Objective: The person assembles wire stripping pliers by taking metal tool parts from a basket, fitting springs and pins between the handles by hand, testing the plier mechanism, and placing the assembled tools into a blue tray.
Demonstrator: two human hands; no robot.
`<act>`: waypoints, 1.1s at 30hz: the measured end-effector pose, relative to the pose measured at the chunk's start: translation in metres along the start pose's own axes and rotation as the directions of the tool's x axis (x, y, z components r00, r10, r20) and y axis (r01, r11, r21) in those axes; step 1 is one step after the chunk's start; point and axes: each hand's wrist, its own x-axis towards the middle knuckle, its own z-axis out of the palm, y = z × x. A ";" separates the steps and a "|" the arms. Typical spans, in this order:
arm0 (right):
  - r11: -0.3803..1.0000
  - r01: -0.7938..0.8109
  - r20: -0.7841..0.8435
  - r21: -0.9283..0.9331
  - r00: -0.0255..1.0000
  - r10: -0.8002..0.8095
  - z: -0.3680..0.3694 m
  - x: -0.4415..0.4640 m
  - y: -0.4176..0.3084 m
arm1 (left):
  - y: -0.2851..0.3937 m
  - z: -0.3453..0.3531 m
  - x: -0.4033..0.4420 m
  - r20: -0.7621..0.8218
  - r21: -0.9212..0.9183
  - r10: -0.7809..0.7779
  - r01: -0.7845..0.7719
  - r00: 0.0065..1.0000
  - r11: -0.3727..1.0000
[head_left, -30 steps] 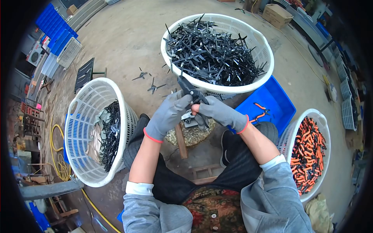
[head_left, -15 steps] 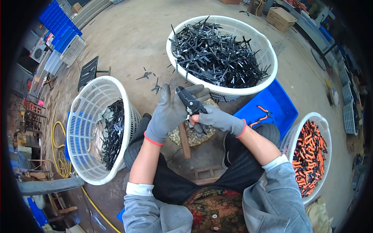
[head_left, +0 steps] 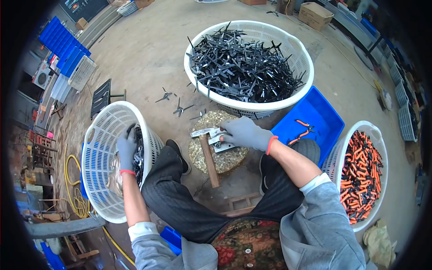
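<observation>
My left hand (head_left: 127,150), in a grey glove, reaches into the left white basket (head_left: 143,118). Its fingers point away from me, stretched over a heap of black-handled tools (head_left: 139,153); its fingertips are dark and partly lost against them. Over a round speckled stone block (head_left: 202,157), the thumb and fingers of my gloved right hand (head_left: 249,133) close on a silvery metal block (head_left: 216,135). A hammer (head_left: 209,157) rests on the stone beside it, its wooden handle toward me. The black-handled pliers are no longer between my hands.
A large white basket (head_left: 309,83) heaped with black plier parts stands ahead. At right is a blue tray (head_left: 326,114) with orange-handled pliers (head_left: 302,130), beside a basket (head_left: 382,157) of orange-and-black tools. Loose plier parts (head_left: 181,108) lie on the floor near a black stand (head_left: 101,96).
My left hand has left the black-handled pliers both hands held and moved left, down into the basket. My right hand has moved onto the metal block, uncovering the stone and hammer. The view has shifted slightly.
</observation>
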 end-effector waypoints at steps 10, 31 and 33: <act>0.992 -0.094 0.045 -0.088 0.994 0.098 -0.020 0.003 -0.001 | -0.205 -0.001 -0.116 0.549 0.407 -0.496 0.304 0.673 0.861; 0.209 -0.409 0.120 0.888 0.646 0.754 0.015 0.139 0.134 | 0.159 0.105 -0.012 0.570 -0.137 0.077 0.002 0.818 0.991; 0.047 -0.353 0.228 0.934 0.694 0.684 0.008 0.140 0.136 | 0.152 0.108 -0.007 0.506 -0.214 0.065 0.052 0.860 0.975</act>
